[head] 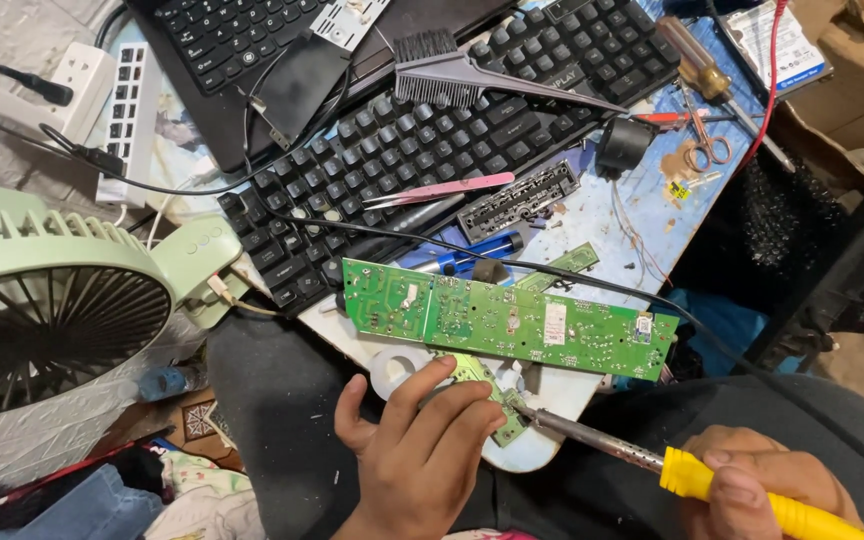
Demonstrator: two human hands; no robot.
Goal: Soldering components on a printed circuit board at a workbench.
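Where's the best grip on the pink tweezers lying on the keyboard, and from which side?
Probably pinch the pink tweezers across the wide, flat right end, coming from above. They lie flat on the keyboard with the narrow tips pointing left, so the right end offers the most surface. The brush lies above, apart from them; the blue-handled tool below is also clear.

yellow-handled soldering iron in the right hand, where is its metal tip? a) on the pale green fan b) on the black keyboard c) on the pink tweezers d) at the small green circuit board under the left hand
d: the right hand holds the yellow-handled soldering iron, and its metal tip meets the small green circuit board that the left hand presses down, below the long green circuit board.
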